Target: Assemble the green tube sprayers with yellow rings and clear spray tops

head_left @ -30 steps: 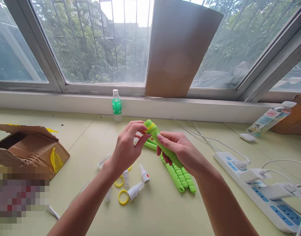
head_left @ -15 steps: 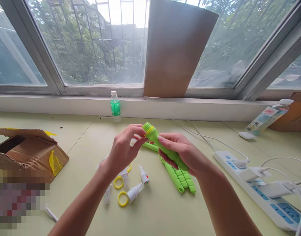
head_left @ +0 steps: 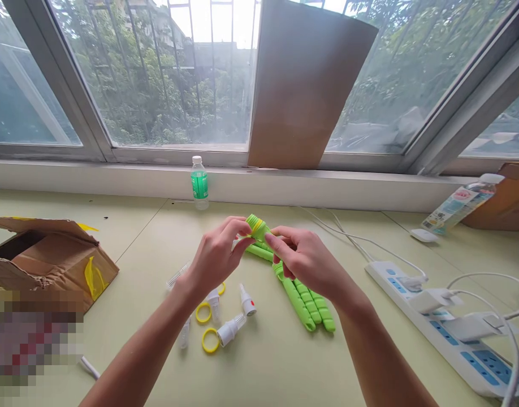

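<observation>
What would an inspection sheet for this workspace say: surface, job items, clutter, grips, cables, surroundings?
Surface: pale green table, seams visible.
Job items: green tube, yellow ring at its neck; other green tubes, loose rings, white nozzles on the table.
Clutter: cardboard box, upright bottle, tilted bottle.
Grips: left grip pinches near the tube's neck; right grip holds its body.
Cables: white cables, power strip with plugs.
Surroundings: window, partly covered by brown board.

1 green tube [head_left: 262,229] held, at least 3 more on desk [head_left: 268,373]. 3 loose yellow rings [head_left: 210,351]. At least 5 nozzles [head_left: 231,330], some partly hidden. 2 bottles [head_left: 199,185], far. 2 cardboard boxes [head_left: 60,260]. 1 power strip [head_left: 450,353], right.
</observation>
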Demonstrator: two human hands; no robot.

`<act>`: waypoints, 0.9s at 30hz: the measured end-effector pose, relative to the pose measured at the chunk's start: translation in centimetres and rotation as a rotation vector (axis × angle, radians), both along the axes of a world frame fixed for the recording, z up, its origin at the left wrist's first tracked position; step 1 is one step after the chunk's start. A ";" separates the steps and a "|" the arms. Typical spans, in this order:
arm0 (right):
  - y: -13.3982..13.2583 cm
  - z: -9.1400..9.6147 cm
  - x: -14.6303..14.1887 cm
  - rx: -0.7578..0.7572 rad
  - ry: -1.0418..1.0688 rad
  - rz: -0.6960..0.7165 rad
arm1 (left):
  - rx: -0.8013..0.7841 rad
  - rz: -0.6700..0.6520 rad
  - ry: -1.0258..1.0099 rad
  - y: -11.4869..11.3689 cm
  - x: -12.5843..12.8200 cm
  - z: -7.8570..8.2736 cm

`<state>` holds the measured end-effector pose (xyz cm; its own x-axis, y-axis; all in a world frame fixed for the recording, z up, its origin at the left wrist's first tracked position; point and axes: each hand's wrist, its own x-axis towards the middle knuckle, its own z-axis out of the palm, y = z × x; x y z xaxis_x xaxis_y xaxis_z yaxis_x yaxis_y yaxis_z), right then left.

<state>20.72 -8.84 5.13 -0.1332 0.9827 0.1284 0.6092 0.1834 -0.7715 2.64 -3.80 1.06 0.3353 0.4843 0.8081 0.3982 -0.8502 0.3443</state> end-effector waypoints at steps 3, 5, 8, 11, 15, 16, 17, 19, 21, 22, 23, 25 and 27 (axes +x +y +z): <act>-0.1 0.1 0.0 0.067 -0.057 -0.015 | 0.009 0.015 -0.005 -0.3 0.1 0.2; -0.3 0.2 0.1 0.033 0.020 0.018 | 0.010 0.010 -0.035 -0.7 0.2 0.5; -0.5 0.5 0.3 -0.097 0.240 0.121 | 0.013 -0.032 -0.117 -1.3 0.4 1.0; -0.5 0.7 0.3 -0.221 0.427 0.200 | 0.003 -0.057 -0.180 -1.6 0.6 1.3; -0.5 0.6 0.1 -0.290 0.485 0.205 | -0.004 -0.039 -0.186 -1.7 0.5 1.4; -0.5 0.6 0.0 -0.299 0.480 0.203 | -0.003 -0.035 -0.189 -1.7 0.4 1.5; -0.5 0.5 -0.1 -0.304 0.478 0.204 | -0.004 -0.035 -0.192 -1.7 0.3 1.6; -0.5 0.5 -0.2 -0.304 0.482 0.206 | -0.014 -0.048 -0.185 -1.7 0.1 1.7; -0.6 0.6 -0.2 -0.293 0.494 0.203 | -0.028 -0.073 -0.174 -1.8 0.0 1.9; -0.6 0.6 -0.2 -0.288 0.500 0.200 | -0.034 -0.086 -0.172 -1.8 -0.1 1.9; -0.6 0.7 -0.2 -0.285 0.506 0.201 | -0.037 -0.099 -0.173 -1.8 -0.1 1.9; -0.6 0.7 -0.2 -0.282 0.521 0.210 | -0.042 -0.124 -0.175 -1.7 -0.1 1.9; -0.5 0.7 -0.2 -0.284 0.539 0.223 | -0.050 -0.138 -0.173 -1.6 -0.1 1.8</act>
<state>20.47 -9.39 5.86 -0.3272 0.9446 -0.0268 0.0943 0.0045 -0.9955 2.59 -5.35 2.89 0.2599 0.4840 0.8356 0.2109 -0.8729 0.4400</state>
